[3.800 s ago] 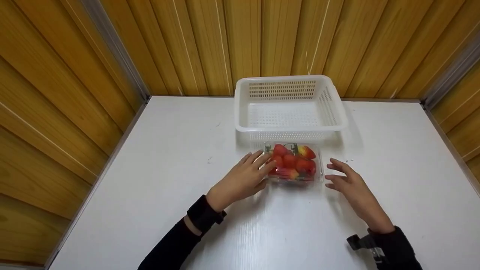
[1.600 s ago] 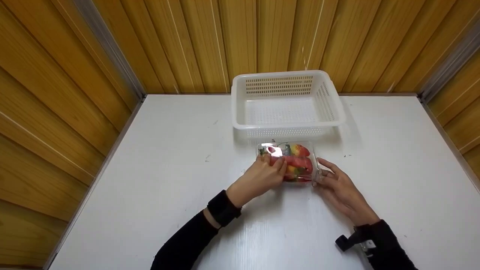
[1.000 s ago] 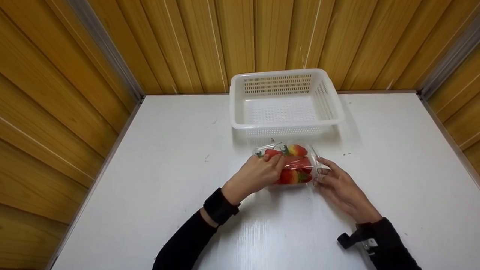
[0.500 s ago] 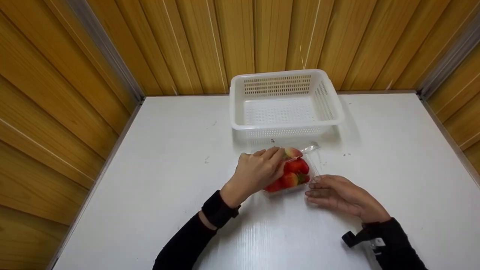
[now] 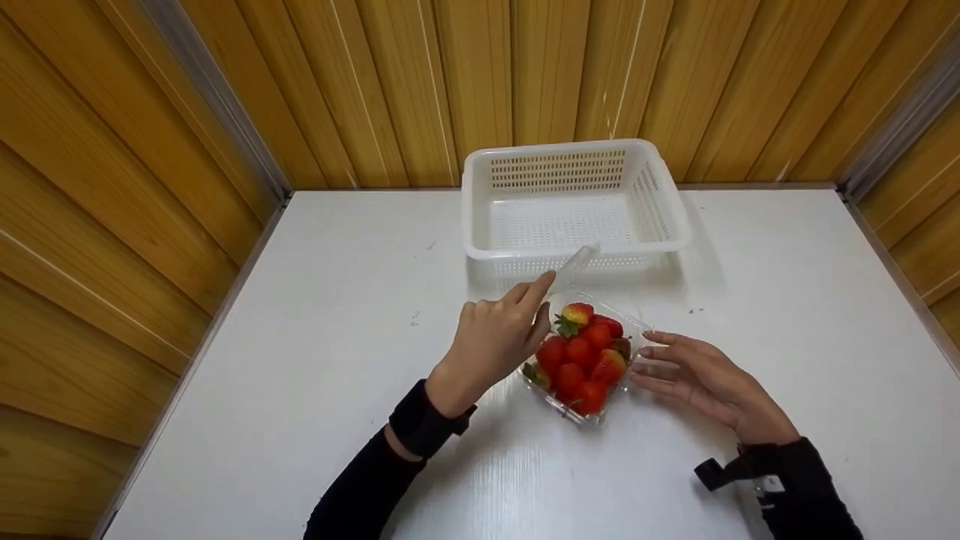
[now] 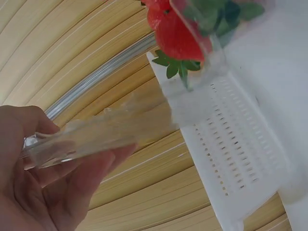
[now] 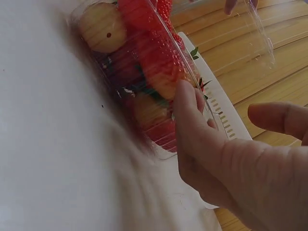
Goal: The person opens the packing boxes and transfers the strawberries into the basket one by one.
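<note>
A clear plastic box (image 5: 600,415) of red strawberries (image 5: 581,356) lies on the white table (image 5: 315,390), turned at an angle. My left hand (image 5: 541,294) pinches its clear lid (image 5: 579,261) and holds it raised up and back toward the basket. In the left wrist view the lid (image 6: 96,132) lies between my thumb and fingers, with a strawberry (image 6: 178,33) above. My right hand (image 5: 651,361) has straight fingers against the box's right side; the right wrist view shows my fingertips (image 7: 185,103) touching the clear box wall (image 7: 120,72).
An empty white perforated basket (image 5: 480,225) stands just behind the box, against the wooden panel wall. Wooden walls close the table on the left, back and right. Bare white tabletop lies to the left and right of the hands.
The lid has come open and my left hand has lifted it up and back. The box has turned and slid nearer to me. My right hand now steadies the box's right side.
</note>
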The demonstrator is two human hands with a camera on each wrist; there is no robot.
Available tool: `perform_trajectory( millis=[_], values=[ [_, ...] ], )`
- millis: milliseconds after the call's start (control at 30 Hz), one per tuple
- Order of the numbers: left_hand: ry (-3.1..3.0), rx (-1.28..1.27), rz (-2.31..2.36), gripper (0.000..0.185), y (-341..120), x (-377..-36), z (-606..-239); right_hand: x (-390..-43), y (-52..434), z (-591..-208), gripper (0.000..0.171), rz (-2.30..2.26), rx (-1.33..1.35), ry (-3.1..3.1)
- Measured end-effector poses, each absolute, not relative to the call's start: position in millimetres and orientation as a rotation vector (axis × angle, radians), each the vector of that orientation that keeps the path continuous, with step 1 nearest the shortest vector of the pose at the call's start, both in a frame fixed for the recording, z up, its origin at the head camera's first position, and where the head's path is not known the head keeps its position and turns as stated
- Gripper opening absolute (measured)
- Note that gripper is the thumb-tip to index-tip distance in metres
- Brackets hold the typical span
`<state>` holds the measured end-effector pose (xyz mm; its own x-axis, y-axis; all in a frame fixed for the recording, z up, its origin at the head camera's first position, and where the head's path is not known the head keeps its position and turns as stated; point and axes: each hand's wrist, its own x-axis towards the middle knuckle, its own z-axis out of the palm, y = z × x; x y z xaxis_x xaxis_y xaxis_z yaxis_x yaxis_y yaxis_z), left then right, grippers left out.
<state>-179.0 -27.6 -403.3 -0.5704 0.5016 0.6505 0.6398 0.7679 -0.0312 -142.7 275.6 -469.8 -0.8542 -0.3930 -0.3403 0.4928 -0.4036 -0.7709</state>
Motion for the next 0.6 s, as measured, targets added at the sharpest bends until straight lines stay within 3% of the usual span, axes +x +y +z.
perform_trajectory(
  millis=[267,600],
  values=[
    [-2.552,-0.816,-0.579,0.034,-52.1,-166.3,-386.7,-153.6,273.7,-468.8,0.055,-2.292,0.195,1.405],
    [-2.691,-0.764,-0.952,0.037,-91.2,-150.6,-396.7,-192.3,271.7,-461.1,0.046,-2.233,0.004,1.519]
  ],
)
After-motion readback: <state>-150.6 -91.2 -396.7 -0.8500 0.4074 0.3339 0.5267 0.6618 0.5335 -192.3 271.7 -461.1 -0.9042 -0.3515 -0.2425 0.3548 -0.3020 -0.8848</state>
